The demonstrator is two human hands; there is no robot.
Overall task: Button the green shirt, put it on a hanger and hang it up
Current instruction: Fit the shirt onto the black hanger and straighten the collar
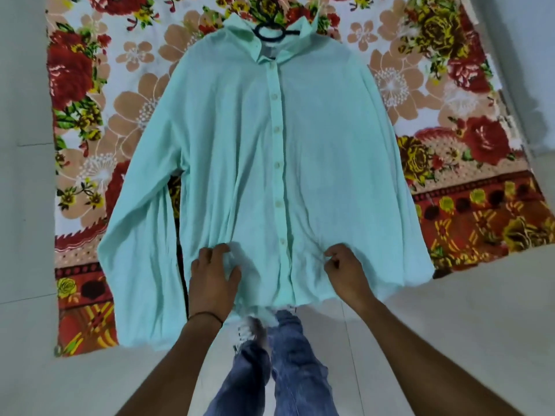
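The pale green shirt point(240, 151) lies front up on a flowered bedsheet, collar far from me, sleeves spread to both sides. Its front placket is closed along a row of white buttons point(277, 166). A black hanger point(270, 33) sits inside the collar, with its hook sticking out past the neck. My left hand point(214, 273) grips a bunch of fabric near the hem, left of the placket. Right of the placket, at about the same height, my right hand point(345, 267) pinches the cloth. The fabric is puckered between the two hands.
The flowered bedsheet point(468, 121) in red, yellow and beige covers a mattress on a pale tiled floor point(450, 325). My legs in blue jeans point(288, 355) stand at the near edge, under the shirt's hem. A pale wall edge runs along the right.
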